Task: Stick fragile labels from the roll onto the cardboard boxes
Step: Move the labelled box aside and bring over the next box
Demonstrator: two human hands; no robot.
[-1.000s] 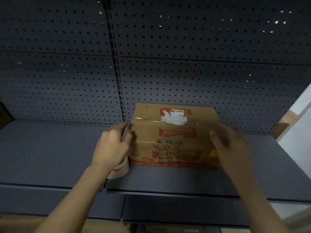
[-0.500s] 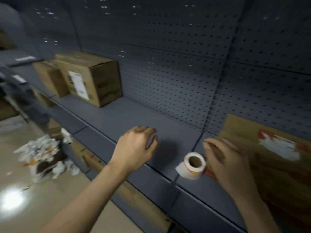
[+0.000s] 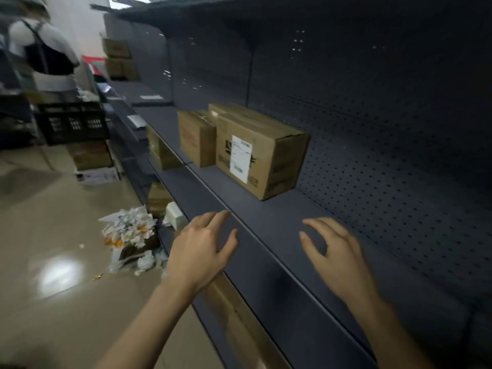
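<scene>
- Standing on the grey shelf (image 3: 266,235), well ahead of both hands, the nearest cardboard box (image 3: 269,155) shows its front face with a white shipping slip (image 3: 240,158) stuck on it. No fragile label can be made out on it.
- A smaller cardboard box (image 3: 197,137) sits just beside it on the far side; whether the two touch cannot be told.
- The label roll shows nowhere in this view, on the shelf or in a hand.
- The left hand (image 3: 199,249) hangs over the shelf's front edge, fingers loosely spread and holding nothing.
- The right hand (image 3: 335,251) is above the shelf surface, fingers relaxed and apart, also empty. Whether either hand touches the metal cannot be told.
- Judged from this, the person is between boxes and heading for the next one.
- The likeliest slip is arriving at the box with no roll in hand, which would force a reach for something out of sight.
- A label pressed onto the front face could also cover the shipping slip, since the slip takes up much of that side.
- A hard press could shove the box back against the pegboard panel (image 3: 399,155) or into its neighbour.
- Further out, more boxes (image 3: 159,153) sit on the lower shelf, a heap of crumpled paper (image 3: 127,235) lies on the floor (image 3: 53,209), and a black crate (image 3: 72,123) stands at the far left, blurred.
</scene>
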